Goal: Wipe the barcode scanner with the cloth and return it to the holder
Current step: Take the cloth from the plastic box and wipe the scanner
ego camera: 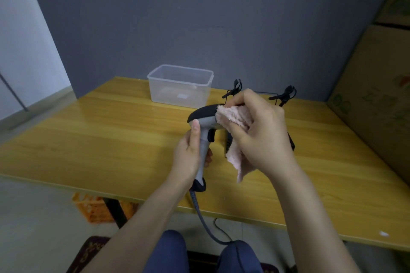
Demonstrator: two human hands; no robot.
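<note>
A grey and black barcode scanner (205,124) is held upright above the yellow wooden table (111,139). My left hand (188,157) grips its handle, thumb up near the head. My right hand (259,131) holds a pink fluffy cloth (233,117) pressed against the right side of the scanner's head; a loose end of the cloth hangs down. The scanner's grey cable (204,219) drops from the handle over the table's front edge. Behind my right hand stands the black holder (286,95), its two clip arms showing and its base mostly hidden.
A clear plastic box (180,86) stands at the back of the table against the grey wall. Cardboard boxes (377,95) rise along the right side. An orange crate (93,208) sits on the floor under the table. My knees (173,250) are below the front edge.
</note>
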